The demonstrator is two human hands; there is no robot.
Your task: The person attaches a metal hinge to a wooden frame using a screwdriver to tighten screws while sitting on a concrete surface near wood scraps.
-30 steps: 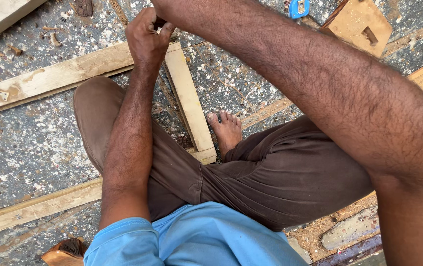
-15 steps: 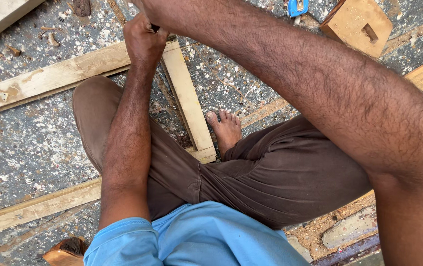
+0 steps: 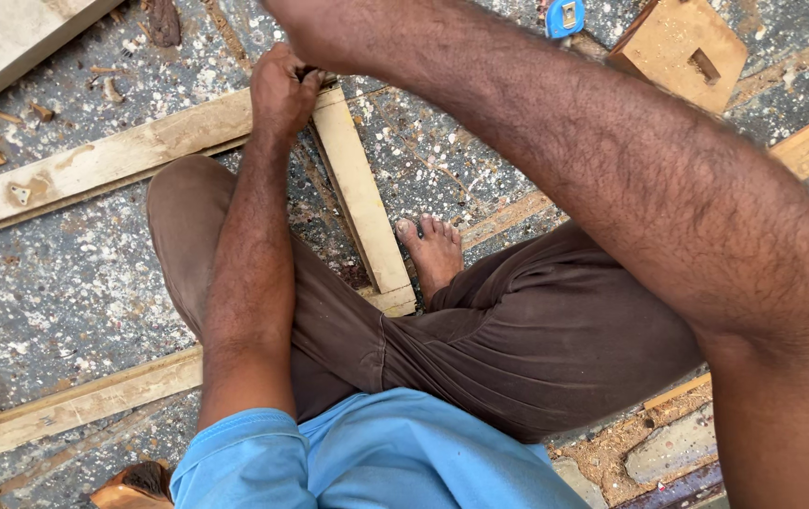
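My left hand is closed on a small dark thing at the joint where a long pale wooden bar meets a short cross bar. What the dark thing is I cannot make out. My right arm sweeps across from the right, and my right hand sits just above the left hand at the top edge, partly cut off. Whether it holds anything is hidden. I sit on the floor in brown trousers, my bare foot beside the cross bar.
A second long bar lies lower left, joined to the cross bar. A blue tape measure and a square wooden block with a slot lie at the top right. A thick plank is top left. Wood chips litter the speckled floor.
My right hand has come down slightly toward my left hand at the joint. The left hand stays at the same spot on the bars.
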